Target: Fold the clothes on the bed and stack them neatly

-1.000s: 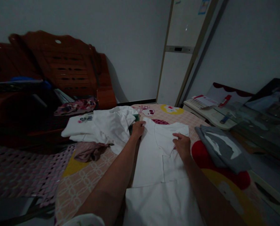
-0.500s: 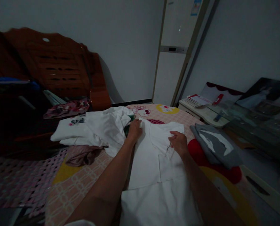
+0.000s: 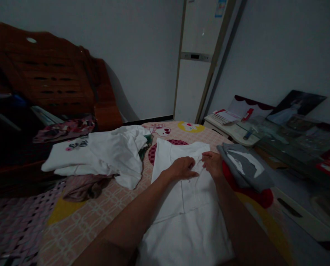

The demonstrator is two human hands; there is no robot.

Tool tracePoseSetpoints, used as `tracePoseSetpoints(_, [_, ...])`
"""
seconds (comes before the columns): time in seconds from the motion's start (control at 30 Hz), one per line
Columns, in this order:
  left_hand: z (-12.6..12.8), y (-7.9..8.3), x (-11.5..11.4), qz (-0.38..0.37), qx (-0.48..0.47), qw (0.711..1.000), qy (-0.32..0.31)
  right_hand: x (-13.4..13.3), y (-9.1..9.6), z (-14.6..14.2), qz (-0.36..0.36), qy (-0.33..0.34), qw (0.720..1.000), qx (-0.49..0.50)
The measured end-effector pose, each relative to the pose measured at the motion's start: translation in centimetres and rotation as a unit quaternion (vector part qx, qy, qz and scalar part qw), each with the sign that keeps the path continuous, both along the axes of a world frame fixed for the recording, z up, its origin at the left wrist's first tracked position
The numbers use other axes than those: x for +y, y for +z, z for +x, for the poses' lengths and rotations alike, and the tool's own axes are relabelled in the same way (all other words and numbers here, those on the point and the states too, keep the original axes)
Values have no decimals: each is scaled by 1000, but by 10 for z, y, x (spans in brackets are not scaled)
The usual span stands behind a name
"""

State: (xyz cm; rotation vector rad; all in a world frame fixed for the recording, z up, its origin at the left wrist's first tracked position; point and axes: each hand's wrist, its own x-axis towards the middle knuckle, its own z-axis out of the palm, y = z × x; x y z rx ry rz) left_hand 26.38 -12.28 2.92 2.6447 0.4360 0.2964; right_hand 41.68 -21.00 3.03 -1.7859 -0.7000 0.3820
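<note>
Garment, white, lies on a patterned tablecloth, under the person's loosely curled left hand and half-open right hand; whether either grips it is unclear. Papers top a white cabinet.

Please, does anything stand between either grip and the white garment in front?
Nothing visible does. The left grip and right grip are over the far part of the white garment; the grey folded garment lies to its right, the white clothes to its left, neither between.
</note>
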Motion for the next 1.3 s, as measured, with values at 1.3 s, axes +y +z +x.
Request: tracePoseSetpoints(1.3, [-14,-8,23,-267,-47,962,-21,-16,11,21,62,183,966,169])
